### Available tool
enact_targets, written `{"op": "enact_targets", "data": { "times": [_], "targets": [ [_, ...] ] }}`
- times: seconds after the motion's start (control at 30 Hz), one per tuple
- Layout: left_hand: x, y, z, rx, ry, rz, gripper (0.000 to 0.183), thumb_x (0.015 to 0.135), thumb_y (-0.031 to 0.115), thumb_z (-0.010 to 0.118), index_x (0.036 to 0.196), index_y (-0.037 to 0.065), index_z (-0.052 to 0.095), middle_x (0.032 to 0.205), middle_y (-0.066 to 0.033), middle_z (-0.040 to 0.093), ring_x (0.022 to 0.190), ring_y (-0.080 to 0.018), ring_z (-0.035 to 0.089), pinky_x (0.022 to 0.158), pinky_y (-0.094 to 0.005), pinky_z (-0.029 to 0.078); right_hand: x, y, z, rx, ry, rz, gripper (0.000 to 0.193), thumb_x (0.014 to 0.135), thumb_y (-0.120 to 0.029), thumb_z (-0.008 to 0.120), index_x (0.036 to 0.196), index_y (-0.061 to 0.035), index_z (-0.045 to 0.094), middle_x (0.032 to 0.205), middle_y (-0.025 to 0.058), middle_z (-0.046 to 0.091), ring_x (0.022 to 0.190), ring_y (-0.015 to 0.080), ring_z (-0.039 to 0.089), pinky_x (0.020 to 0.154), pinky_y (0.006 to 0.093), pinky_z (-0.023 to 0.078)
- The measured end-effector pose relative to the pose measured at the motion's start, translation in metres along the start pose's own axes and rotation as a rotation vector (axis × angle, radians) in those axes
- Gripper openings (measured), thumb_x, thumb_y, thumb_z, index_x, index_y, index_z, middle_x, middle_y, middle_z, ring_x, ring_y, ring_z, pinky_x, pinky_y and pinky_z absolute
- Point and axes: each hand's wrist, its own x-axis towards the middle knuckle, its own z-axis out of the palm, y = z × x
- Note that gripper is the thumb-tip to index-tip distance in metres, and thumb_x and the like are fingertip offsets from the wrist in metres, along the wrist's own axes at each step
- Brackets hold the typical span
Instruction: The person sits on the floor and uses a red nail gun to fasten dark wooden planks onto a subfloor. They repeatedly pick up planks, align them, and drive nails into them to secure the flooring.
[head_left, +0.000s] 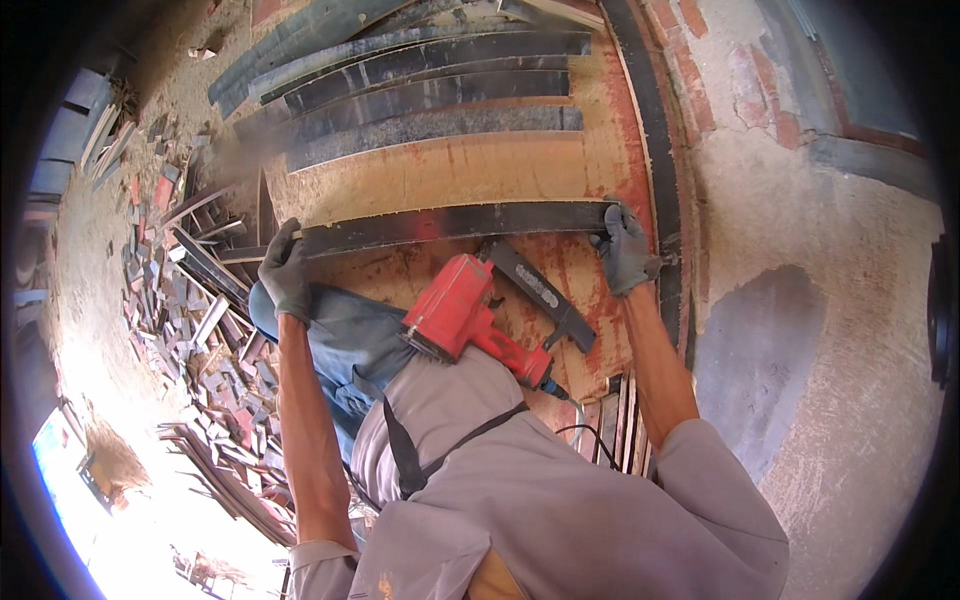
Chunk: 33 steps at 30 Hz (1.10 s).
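A long dark wooden strip (pixel 470 222) lies crosswise in front of me, with one end at each hand. My left hand (pixel 287 272), in a grey glove, is closed around its left end. The gloved right hand (pixel 626 250) grips the right end, close to a dark edge board (pixel 655 150). Just below the strip, near my lap, rests a red nail gun (pixel 455 310) with a black magazine (pixel 540 290) and a hose at its handle. Under the strip is a reddish-brown wooden panel (pixel 440 180).
Several dark strips (pixel 440 95) lie roughly parallel on the panel's far part. A heap of wood offcuts (pixel 215 340) covers the ground at left. A rough wall with exposed bricks (pixel 760 90) stands at right. Narrow wood pieces (pixel 622 425) stand beside my right forearm.
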Motion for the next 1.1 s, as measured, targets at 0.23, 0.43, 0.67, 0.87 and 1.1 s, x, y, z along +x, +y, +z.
{"op": "enact_targets", "data": {
  "times": [0.23,0.43,0.67,0.87,1.1],
  "targets": [
    [-0.009,0.01,-0.004,-0.284,0.078,-0.139,0.028,0.094,0.009,0.061,0.12,-0.002,0.066,0.114,-0.0051,0.067,0.099,-0.0103,0.062,0.086,-0.0234,0.05,0.0,0.005,0.017,-0.154,0.098,-0.033,0.038,0.095,-0.023,0.067,0.124,0.0002,0.06,0.102,0.0053,0.066,0.074,0.0112,0.062,0.059,0.0257,0.056],
    [-0.014,-0.001,0.0,-0.009,0.187,-0.088,0.04,0.082,0.009,0.079,0.116,-0.006,0.066,0.101,-0.009,0.07,0.088,-0.0127,0.065,0.08,-0.0233,0.051,0.002,0.009,0.021,-0.246,0.111,-0.045,0.037,0.094,-0.019,0.067,0.124,0.0016,0.06,0.101,0.0042,0.067,0.076,0.0094,0.062,0.06,0.0254,0.056],
    [-0.014,0.008,-0.016,-0.13,0.219,-0.21,0.032,0.084,0.0,0.074,0.115,-0.004,0.067,0.099,-0.0083,0.071,0.085,-0.0122,0.066,0.076,-0.0228,0.053,-0.001,0.014,0.032,-0.366,0.114,-0.198,0.027,0.095,-0.013,0.065,0.116,0.0041,0.066,0.091,-0.0007,0.067,0.077,0.0056,0.058,0.065,0.0221,0.051],
    [-0.013,-0.002,-0.026,-0.078,0.265,-0.197,0.03,0.084,0.001,0.074,0.113,-0.003,0.068,0.098,-0.0073,0.071,0.084,-0.0118,0.065,0.076,-0.0226,0.053,0.003,0.012,0.043,-0.326,0.07,-0.129,0.024,0.092,-0.01,0.068,0.113,0.002,0.067,0.091,-0.0004,0.067,0.076,0.0051,0.057,0.064,0.0214,0.049],
    [-0.016,-0.008,-0.028,-0.004,0.301,-0.225,0.025,0.084,0.004,0.075,0.108,-0.002,0.071,0.096,-0.0056,0.072,0.082,-0.0112,0.065,0.076,-0.0227,0.053,0.003,0.015,0.042,-0.263,0.112,-0.096,0.022,0.089,-0.005,0.071,0.109,0.0015,0.068,0.091,-0.0002,0.066,0.075,0.0044,0.057,0.062,0.019,0.047]
  ]
}}
